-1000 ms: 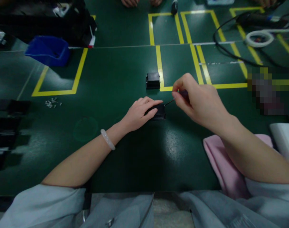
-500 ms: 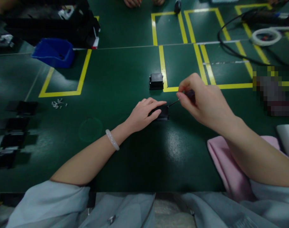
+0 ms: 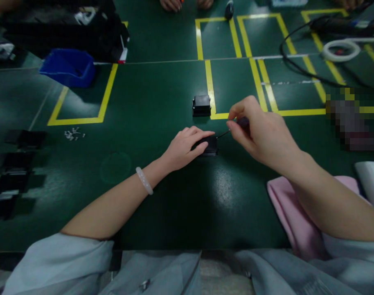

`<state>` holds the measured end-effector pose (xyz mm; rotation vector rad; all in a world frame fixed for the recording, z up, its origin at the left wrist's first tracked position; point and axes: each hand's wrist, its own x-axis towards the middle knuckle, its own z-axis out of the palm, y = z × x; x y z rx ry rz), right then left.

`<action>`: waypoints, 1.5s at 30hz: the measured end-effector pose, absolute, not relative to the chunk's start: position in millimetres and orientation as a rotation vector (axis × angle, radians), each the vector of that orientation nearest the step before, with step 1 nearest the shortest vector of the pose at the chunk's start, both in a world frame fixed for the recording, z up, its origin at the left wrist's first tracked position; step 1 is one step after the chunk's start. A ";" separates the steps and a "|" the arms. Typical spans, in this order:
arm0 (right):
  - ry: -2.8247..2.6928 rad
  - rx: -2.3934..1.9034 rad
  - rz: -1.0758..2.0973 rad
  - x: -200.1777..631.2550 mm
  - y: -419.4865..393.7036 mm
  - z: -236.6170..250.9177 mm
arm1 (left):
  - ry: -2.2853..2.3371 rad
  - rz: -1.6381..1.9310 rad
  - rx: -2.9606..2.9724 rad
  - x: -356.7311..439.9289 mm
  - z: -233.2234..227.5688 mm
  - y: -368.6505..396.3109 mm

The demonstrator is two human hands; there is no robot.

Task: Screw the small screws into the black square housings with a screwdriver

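My left hand (image 3: 184,150) holds down a small black box (image 3: 210,147) on the green table, its fingers across the top and the thumb at the near side. In my right hand (image 3: 265,129) is a screwdriver (image 3: 243,122), gripped by its dark handle. The thin shaft slants down to the left, and its tip meets the right end of the box. The exact contact spot is too small to make out. Just beyond my left hand stands a second black box (image 3: 201,105), untouched.
Loose screws (image 3: 73,134) lie to the left, near several black parts (image 3: 15,176). Farther back are a blue bin (image 3: 68,69) and a large black crate (image 3: 64,37). A pink cloth (image 3: 285,205) lies under my right forearm. Another person's hands (image 3: 171,4) show at the far edge.
Both hands keep nearly the same places on the box and screwdriver. The right-hand fingers have shifted slightly around the handle. The whole view has drifted a little.
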<state>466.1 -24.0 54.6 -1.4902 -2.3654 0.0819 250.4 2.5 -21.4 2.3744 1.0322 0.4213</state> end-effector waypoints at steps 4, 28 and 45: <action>-2.392 -1.447 0.045 466.6 -24.2 55.1 | 1.042 0.436 2.372 250.6 -21.4 1.6; -2.349 -1.465 0.059 464.7 -24.0 53.6 | 1.034 0.454 2.382 250.9 -21.7 1.5; -2.407 -1.530 -0.101 464.7 -25.3 55.8 | 1.033 0.450 2.383 250.1 -21.9 2.0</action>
